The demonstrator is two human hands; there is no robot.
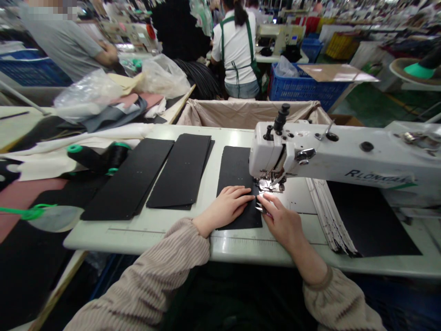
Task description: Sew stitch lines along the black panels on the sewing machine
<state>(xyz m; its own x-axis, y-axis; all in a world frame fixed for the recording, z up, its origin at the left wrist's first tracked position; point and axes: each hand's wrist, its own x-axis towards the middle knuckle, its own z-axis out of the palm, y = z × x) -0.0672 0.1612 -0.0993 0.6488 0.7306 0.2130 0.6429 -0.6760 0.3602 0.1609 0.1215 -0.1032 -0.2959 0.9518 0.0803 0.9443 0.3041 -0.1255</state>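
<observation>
A black rectangular panel point(235, 165) lies partly beneath the head of a white sewing machine point(330, 151). My left hand point(231, 204) rests flat on this panel, fingers stretched toward the needle area. Close to the presser foot point(270, 185), my right hand point(283, 225) is curled around small thread snips point(259, 208), whose blades poke out to the left. Its fingertips are at the panel's right edge. Most of the snips is hidden in the palm.
Two stacks of black panels point(129, 177) point(181, 170) lie left on the table point(138, 236). White-edged black pieces point(372, 220) are piled right, under the machine arm. Thread cones point(89, 158) lie far left. Behind stands a cloth-lined bin point(220, 112); co-workers point(237, 50) sit beyond.
</observation>
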